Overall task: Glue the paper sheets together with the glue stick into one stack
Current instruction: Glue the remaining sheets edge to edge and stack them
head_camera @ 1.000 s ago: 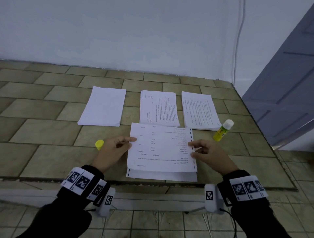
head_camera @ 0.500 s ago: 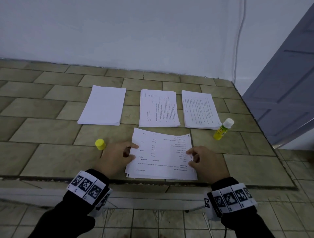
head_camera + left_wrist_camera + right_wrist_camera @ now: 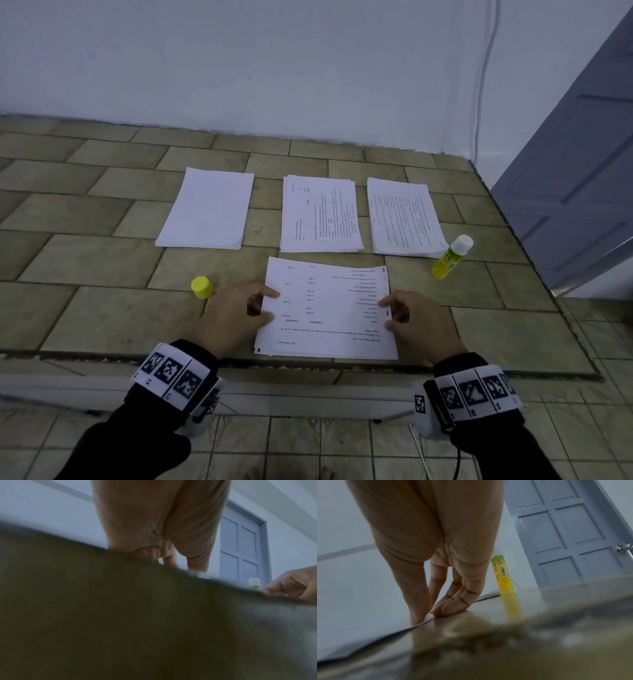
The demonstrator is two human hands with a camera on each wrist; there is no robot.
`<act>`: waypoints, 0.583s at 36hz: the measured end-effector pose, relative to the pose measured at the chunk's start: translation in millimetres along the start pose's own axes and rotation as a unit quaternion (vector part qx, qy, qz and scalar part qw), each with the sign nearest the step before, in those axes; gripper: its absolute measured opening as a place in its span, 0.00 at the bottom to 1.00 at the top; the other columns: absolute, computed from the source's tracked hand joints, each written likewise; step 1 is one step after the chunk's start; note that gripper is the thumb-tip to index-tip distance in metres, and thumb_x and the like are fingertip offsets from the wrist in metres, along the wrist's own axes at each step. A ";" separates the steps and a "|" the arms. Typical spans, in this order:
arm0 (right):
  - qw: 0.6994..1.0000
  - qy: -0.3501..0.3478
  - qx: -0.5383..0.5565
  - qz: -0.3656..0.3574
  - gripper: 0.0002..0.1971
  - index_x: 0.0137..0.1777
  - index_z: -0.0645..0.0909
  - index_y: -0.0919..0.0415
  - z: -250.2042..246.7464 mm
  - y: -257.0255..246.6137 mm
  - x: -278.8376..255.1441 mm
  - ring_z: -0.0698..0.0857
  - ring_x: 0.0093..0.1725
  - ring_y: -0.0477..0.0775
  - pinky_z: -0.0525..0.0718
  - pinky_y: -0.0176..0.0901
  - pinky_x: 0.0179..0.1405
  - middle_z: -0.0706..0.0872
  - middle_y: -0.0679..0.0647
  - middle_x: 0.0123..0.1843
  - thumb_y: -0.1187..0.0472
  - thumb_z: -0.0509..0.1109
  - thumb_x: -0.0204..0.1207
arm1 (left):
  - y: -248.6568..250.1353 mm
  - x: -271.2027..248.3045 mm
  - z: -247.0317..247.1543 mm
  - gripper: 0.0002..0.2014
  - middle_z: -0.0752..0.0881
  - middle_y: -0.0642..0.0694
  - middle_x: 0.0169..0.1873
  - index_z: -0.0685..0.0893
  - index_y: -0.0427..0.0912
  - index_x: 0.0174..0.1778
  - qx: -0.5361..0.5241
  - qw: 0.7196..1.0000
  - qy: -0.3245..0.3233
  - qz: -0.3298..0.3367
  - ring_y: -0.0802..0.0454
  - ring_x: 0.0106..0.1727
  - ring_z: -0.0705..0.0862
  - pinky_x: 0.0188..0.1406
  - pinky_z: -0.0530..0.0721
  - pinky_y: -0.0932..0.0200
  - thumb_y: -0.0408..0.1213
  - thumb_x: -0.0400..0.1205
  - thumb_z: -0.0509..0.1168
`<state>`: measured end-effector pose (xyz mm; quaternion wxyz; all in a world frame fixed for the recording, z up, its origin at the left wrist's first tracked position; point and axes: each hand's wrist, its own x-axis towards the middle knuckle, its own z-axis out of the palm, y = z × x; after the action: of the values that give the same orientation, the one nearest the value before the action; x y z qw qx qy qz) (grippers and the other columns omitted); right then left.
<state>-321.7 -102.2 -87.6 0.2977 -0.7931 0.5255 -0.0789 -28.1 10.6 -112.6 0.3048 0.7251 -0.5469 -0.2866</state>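
Item one: printed sheets, low centre of the head view, lying flat on the tiled surface near its front edge, one sheet on another with the lower one peeking out at the bottom left.

Item two: my left hand, at the sheets' left edge, thumb and forefinger curled and pinching that edge.

Item three: my right hand, at the sheets' right edge; the right wrist view shows its fingertips down at the paper's edge and the thumb on top, pinching it.

Item four: glue stick, standing tilted, right of centre, well apart from my right hand and touching the corner of the right-hand pile.

Item five: yellow cap, just beside my left hand, to its upper left.

Item six: blank pile and middle printed pile, in a row with the right-hand pile above the sheets I hold.
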 end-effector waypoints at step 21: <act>1.000 0.003 0.018 -0.014 0.15 0.58 0.82 0.53 2.8 7.8 1.8 0.82 0.46 0.41 0.77 0.22 0.40 0.82 0.49 0.52 0.67 0.75 0.73 | -4.0 -2.6 0.4 0.21 0.86 0.58 0.46 0.80 0.67 0.49 0.001 1.000 -0.001 0.020 0.68 0.51 0.82 0.44 0.81 0.74 0.34 0.75 0.77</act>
<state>-325.8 -104.8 -94.6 0.3088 -0.7949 0.5136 -0.0950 -26.5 13.9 -115.7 0.3095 0.7141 -0.5617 -0.2806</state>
